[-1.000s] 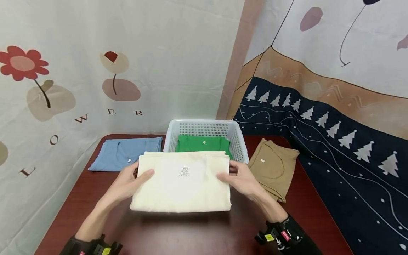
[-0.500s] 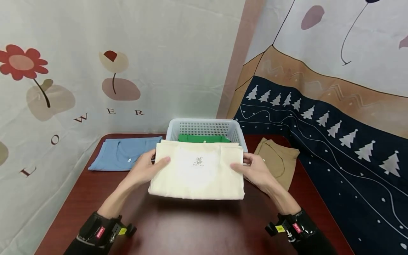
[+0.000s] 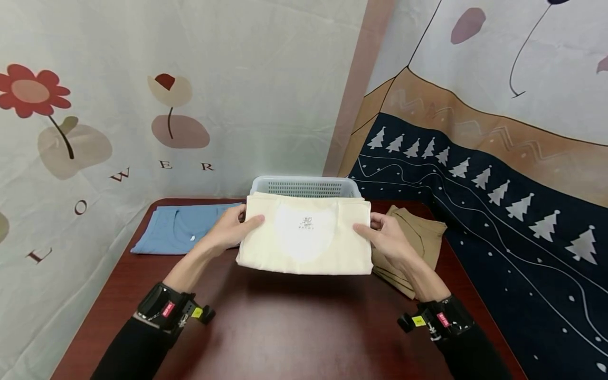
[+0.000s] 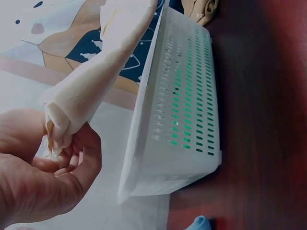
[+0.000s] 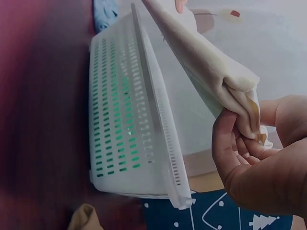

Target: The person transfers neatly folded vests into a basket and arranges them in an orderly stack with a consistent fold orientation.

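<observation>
Far to the left of the left hand, a pale cloth wall (image 3: 266, 105) has a red flower (image 3: 29, 91) and the big letters (image 3: 121, 174) L, O, W, E, R. Just left of that hand, a flat, folded blue cloth shirt (image 3: 163, 232) lies on the shiny dark red table (image 3: 294, 332). It has a tiny white tag (image 3: 192, 238), too small to read.

The left hand (image 3: 229, 228) pinches the left edge of a folded cream cloth shirt (image 3: 304, 253), thumb on top and fingers curled under. The soft shirt is up off the table, between the two hands. A small dark print (image 3: 306, 222) on it is too tiny to read.

Past the hands, behind the cream shirt, is a white plastic basket (image 3: 306, 186) with rows of little holes. Something green (image 4: 186, 139) shows through them.

The right hand (image 3: 387, 236) pinches the shirt's right edge the same way, with its thumb on top. Just right of that hand lies a folded tan cloth shirt (image 3: 429, 232). Farther right hangs a dark blue cloth (image 3: 456, 227) with pale trees (image 3: 543, 225).
</observation>
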### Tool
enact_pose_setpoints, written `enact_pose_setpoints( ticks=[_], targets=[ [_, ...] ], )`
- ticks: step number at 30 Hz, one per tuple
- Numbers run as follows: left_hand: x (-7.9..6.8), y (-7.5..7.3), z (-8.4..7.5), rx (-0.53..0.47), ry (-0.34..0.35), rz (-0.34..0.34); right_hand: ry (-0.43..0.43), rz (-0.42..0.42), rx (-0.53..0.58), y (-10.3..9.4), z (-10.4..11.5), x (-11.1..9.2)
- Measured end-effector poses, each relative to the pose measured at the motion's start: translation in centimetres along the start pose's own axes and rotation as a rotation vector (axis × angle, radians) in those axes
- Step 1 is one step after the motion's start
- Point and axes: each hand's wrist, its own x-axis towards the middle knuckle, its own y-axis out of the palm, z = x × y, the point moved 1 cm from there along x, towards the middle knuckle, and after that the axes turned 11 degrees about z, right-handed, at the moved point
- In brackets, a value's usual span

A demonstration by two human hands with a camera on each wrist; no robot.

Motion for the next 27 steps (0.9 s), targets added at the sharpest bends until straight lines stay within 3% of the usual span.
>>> enact_pose_setpoints(
  ticks=[7, 16, 27],
  targets=[
    [1.7, -1.3, -0.8, 0.008, -0.003, 0.052, 0.015, -0.031, -0.03, -1.1, 0.7, 1.9],
    [4.4, -3.5, -1.8, -0.088, -0.051, 0.127, 0.025, -0.081, -0.034, -1.9, 1.7, 4.9],
    [7.4, -4.5, -2.0, -0.105, -0.107, 0.108, 0.104, -0.142, -0.046, -2.2, 2.1, 8.6]
  ],
)
